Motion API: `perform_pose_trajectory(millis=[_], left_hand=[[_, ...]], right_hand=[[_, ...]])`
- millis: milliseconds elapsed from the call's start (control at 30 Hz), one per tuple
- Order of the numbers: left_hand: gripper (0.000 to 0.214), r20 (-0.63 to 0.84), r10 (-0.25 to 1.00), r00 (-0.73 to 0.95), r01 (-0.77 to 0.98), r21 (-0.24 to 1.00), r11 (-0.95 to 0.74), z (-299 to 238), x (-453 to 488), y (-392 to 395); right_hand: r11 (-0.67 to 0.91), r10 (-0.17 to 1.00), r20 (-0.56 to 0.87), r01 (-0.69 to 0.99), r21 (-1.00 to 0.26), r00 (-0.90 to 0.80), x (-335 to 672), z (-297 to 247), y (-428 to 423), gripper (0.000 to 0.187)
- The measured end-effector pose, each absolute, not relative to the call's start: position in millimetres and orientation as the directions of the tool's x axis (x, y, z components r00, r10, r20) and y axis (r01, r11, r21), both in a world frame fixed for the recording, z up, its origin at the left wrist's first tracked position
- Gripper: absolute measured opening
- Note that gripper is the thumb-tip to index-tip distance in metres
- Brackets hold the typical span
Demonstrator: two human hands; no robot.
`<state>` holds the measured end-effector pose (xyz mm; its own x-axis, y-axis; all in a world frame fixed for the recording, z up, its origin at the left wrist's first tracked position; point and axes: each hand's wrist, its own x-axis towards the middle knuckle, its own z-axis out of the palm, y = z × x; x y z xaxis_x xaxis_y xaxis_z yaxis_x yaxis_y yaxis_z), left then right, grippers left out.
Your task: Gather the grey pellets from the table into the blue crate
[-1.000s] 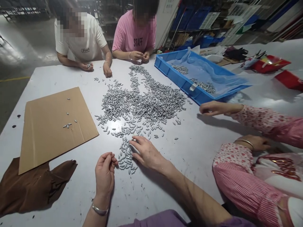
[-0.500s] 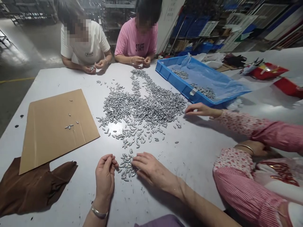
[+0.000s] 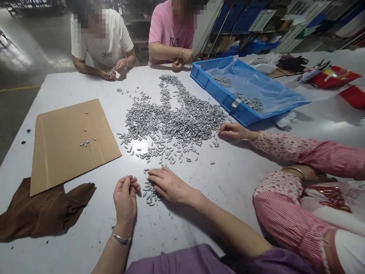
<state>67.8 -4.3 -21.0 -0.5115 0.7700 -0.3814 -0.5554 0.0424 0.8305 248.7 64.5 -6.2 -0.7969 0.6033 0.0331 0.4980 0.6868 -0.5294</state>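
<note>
My left hand (image 3: pixel 124 198) rests on its edge on the grey table (image 3: pixel 199 198), fingers curled in a pinch on a small silver piece. My right hand (image 3: pixel 168 184) lies flat with fingers spread over a small cluster of silver oval pieces (image 3: pixel 149 192) between the two hands. Beyond them a large heap of the same silver pieces (image 3: pixel 173 121) spreads over the middle of the table.
A cardboard sheet (image 3: pixel 71 142) with a few pieces lies left, a brown cloth (image 3: pixel 42 213) below it. A blue bin (image 3: pixel 245 93) lined with plastic stands at the back right. A co-worker's hand (image 3: pixel 235 131) in a pink sleeve touches the heap; two more people work at the far edge.
My right hand has dragged a small cluster of pieces from the heap toward me. The co-worker's hand on the right has reached left to the heap's edge.
</note>
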Motion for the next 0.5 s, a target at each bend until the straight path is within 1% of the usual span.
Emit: perform_pose_trajectory(millis=[33,67,100,167,233,300,367,433,500], left_hand=[[0.027,-0.360,0.768,-0.529,-0.520,0.853,0.041,-18,68,-5],[0.027,-0.334,0.768,-0.546,-0.471,0.881,0.049,-15,67,-7],[0.027,-0.304,0.769,-0.563,-0.403,0.913,0.066,-11,65,-8],[0.028,-0.219,0.783,-0.582,-0.190,0.973,0.131,-5,59,-10],[0.035,-0.131,0.824,-0.551,0.100,0.970,0.222,0,51,-11],[0.052,-0.116,0.886,-0.448,0.377,0.874,0.305,2,42,-11],[0.074,-0.168,0.934,-0.315,0.580,0.745,0.329,1,37,-12],[0.087,-0.216,0.961,-0.176,0.711,0.647,0.275,-1,37,-14],[0.093,-0.238,0.970,-0.046,0.786,0.591,0.182,-2,40,-17]], right_hand=[[0.688,0.595,0.058,0.471,-0.553,-0.802,256,-4,60,0.038],[0.674,0.613,0.072,0.473,-0.568,-0.787,265,-2,56,0.038],[0.640,0.657,0.066,0.508,-0.577,-0.751,274,0,51,0.037],[0.518,0.761,-0.021,0.627,-0.582,-0.648,292,3,42,0.034],[0.376,0.822,-0.159,0.730,-0.571,-0.548,304,6,33,0.028],[0.277,0.838,-0.255,0.779,-0.563,-0.483,310,8,25,0.020],[0.228,0.848,-0.281,0.788,-0.573,-0.450,308,10,21,0.022],[0.213,0.857,-0.274,0.784,-0.584,-0.437,301,11,20,0.030],[0.224,0.851,-0.278,0.785,-0.577,-0.447,292,11,22,0.037]])
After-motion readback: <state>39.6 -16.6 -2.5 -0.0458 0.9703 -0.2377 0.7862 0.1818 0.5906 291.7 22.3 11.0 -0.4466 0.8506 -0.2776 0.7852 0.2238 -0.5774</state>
